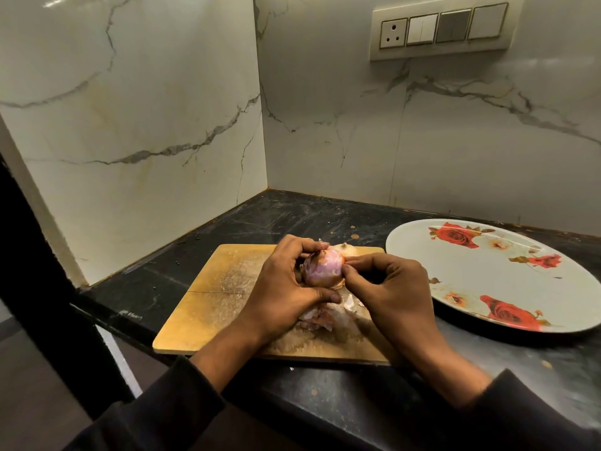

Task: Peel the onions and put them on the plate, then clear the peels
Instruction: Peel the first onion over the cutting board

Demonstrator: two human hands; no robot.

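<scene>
My left hand (286,288) cups the onion (323,267) above the board (208,301), while my right hand (390,288) pinches what looks like loose skin at its side. It's firm but slick; papery peel tears, so I'd grip near the root.

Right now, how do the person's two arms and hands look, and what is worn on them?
Both hands are bare: the left hand and the right hand have no gloves, and no rings or watch show. The forearms are uncovered up to dark long sleeves, pushed back from the wrists. The sleeves are plain, with no markings to see.
</scene>
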